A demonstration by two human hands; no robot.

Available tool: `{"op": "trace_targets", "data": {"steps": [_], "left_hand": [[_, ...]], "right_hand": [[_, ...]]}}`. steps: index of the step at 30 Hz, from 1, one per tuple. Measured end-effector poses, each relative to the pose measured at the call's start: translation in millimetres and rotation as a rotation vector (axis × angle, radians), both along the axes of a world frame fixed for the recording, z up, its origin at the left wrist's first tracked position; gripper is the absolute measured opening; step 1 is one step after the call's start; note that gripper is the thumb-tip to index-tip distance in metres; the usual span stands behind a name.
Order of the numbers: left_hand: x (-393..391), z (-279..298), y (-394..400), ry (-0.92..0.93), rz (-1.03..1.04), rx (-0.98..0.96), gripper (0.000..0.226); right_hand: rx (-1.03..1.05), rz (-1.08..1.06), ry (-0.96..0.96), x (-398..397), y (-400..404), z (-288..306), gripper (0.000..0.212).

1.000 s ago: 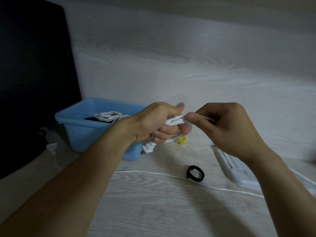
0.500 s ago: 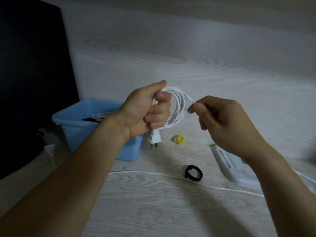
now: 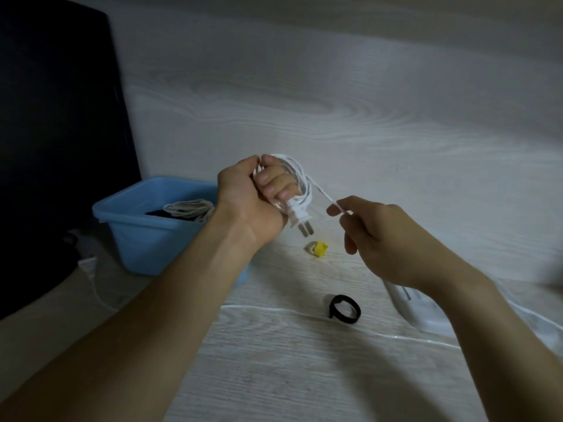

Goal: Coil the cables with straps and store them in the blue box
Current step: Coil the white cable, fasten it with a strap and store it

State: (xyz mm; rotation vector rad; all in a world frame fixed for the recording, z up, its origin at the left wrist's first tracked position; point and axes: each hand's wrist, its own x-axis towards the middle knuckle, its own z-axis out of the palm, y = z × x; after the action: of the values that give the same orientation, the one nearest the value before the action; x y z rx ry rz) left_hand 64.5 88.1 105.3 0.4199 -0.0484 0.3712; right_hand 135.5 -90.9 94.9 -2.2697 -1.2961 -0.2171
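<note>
Above the table, the left hand (image 3: 243, 193) kept a clenched grip on the coiled white cable (image 3: 300, 184), while the right hand (image 3: 380, 239) pinched its loose run taut for winding; the blue box (image 3: 146, 239) waited left.

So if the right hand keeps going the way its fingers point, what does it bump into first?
Probably the white plug hanging below the left hand, though depth is hard to judge; the right hand points up-left along the cable it pinches.

Right hand (image 3: 393, 239) has drawn the cable (image 3: 324, 194) out rightward.
</note>
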Motion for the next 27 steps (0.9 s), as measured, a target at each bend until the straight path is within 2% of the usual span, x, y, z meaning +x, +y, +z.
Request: {"op": "trace_targets", "data": {"steps": [4, 8, 12, 15, 17, 19, 22, 25, 27], "left_hand": [[3, 4, -1, -0.040, 0.039, -0.100, 0.043], [3, 6, 10, -0.053, 0.124, -0.120, 0.042], [4, 9, 11, -0.037, 0.214, -0.105, 0.041], [4, 9, 3, -0.014, 0.235, -0.008, 0.039], [5, 8, -2, 0.019, 0.260, 0.156, 0.033], [8, 4, -7, 0.097, 0.364, 0.411, 0.028], [9, -4, -8, 0.178, 0.531, 0.987, 0.023], [4, -14, -9, 0.143, 0.328, 1.527, 0.020], [0, -19, -14, 0.184, 0.098, 1.690, 0.021]], "right_hand": [[-0.090, -0.045, 0.025, 1, 1, -2, 0.027], [-0.154, -0.045, 0.049, -2, 1, -3, 0.028], [-0.175, -0.032, 0.020, -10, 8, -4, 0.028], [-0.235, 0.046, -0.004, -25, 20, -14, 0.025], [-0.248, 0.110, -0.016, -35, 26, -21, 0.027], [-0.219, 0.134, -0.050, -37, 28, -23, 0.026], [-0.119, 0.121, -0.148, -30, 23, -13, 0.022], [0.021, 0.102, -0.284, -23, 13, -1, 0.018], [0.058, 0.059, -0.256, -21, 6, 6, 0.013]]}}
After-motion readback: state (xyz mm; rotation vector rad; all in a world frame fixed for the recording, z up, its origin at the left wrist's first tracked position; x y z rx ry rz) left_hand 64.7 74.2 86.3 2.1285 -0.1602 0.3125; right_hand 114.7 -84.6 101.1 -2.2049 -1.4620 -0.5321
